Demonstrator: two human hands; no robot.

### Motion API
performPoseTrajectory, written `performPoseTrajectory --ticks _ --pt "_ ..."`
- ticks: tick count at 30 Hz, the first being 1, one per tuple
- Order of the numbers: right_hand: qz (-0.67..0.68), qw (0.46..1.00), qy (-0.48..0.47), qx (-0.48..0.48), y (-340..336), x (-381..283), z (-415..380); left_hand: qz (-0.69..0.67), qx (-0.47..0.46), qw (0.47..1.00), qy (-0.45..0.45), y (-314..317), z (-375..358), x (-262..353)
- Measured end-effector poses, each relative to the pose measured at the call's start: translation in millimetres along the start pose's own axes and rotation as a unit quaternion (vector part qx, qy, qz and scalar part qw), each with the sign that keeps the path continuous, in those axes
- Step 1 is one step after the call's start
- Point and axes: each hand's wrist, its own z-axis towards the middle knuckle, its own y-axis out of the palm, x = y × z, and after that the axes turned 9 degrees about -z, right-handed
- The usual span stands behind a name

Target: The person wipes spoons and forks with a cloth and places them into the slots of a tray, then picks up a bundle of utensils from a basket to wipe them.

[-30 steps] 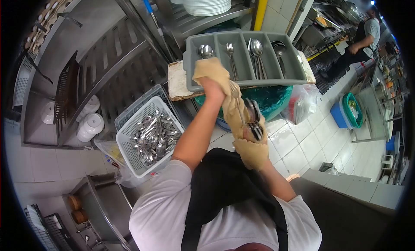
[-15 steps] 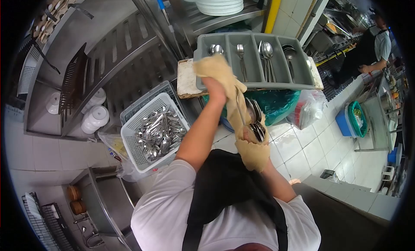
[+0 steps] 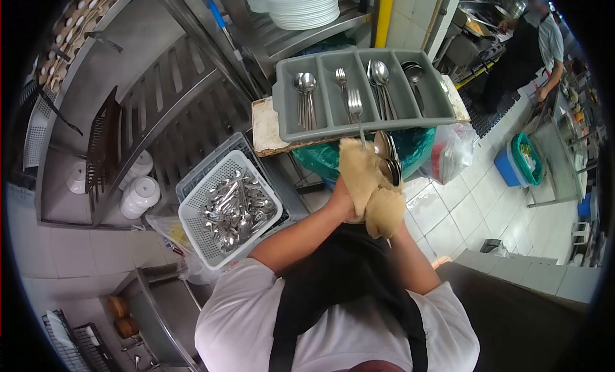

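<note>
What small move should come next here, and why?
Probably lower the fork into the second compartment from the left: its tines appear over that compartment, where another fork lies, and its handle runs into the cloth.

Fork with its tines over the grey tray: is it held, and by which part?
Yes: the fork is held by its handle, through the cloth, tines exposed.

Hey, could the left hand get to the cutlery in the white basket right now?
Probably yes. The white basket is open-topped, nothing covers its cutlery, and it sits close to the left forearm. But the left hand is on the cloth, so it would likely need freeing.
</note>
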Motion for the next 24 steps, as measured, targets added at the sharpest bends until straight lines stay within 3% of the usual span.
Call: performPoseTrajectory --ticks 2,3,4,5,6,8,9,10,12,13,14,17,18,21,22,23,24 --pt "-0.126 0.992 0.014 -0.002 -2 -17 5 0.147 -0.049 0.987 -0.038 -7 21 -9" --pt "-0.265 0.961 -0.079 0.002 -13 -35 10 0.218 -0.078 0.971 -0.051 -11 31 -14" --pt "-0.396 0.902 -0.168 0.032 -23 -53 14 0.070 -0.055 0.993 -0.072 -13 36 -9" --pt "-0.314 0.938 -0.136 0.057 -22 -53 12 0.293 -0.086 0.951 0.041 -12 40 19" --pt "-0.230 0.963 -0.106 0.088 -20 -48 13 0.501 -0.064 0.848 0.159 -11 44 47" --pt "-0.283 0.944 -0.102 0.132 -5 -16 17 0.384 -0.127 0.880 0.247 -15 49 3" --pt "-0.190 0.975 -0.067 0.091 -7 -17 12 0.008 -0.150 0.989 -0.016 -6 29 -9" --pt "-0.095 0.994 -0.033 0.050 -11 -22 7 -0.392 0.021 0.894 -0.215 3 9 -21" --pt "-0.003 1.000 -0.024 0.018 -14 -24 4 -0.127 0.039 0.989 -0.060 -3 9 -30" --pt "-0.008 0.999 -0.047 0.025 -13 -24 3 0.010 0.047 0.998 0.027 -7 12 -36" --pt "-0.012 0.997 -0.071 0.031 -13 -25 3 0.096 0.064 0.993 0.040 -8 17 -36" --pt "-0.213 0.975 -0.064 0.000 -18 -38 -1 -0.147 0.135 0.978 -0.062 -16 12 -34" --pt "-0.406 0.904 -0.052 -0.125 -42 -81 0 -0.130 0.138 0.981 -0.044 -20 13 -30" --pt "-0.332 0.928 -0.170 -0.017 -60 -81 -5 -0.255 0.068 0.957 -0.122 -49 19 -19" --pt "-0.367 0.905 -0.208 -0.050 -72 -84 -2 -0.278 0.044 0.945 -0.165 -60 20 -13" --pt "-0.401 0.878 -0.246 -0.084 -87 -91 3 -0.134 -0.088 0.983 -0.094 -72 22 -4" --pt "-0.285 0.931 -0.187 -0.127 -92 -82 1 0.016 -0.214 0.976 -0.021 -85 24 6"
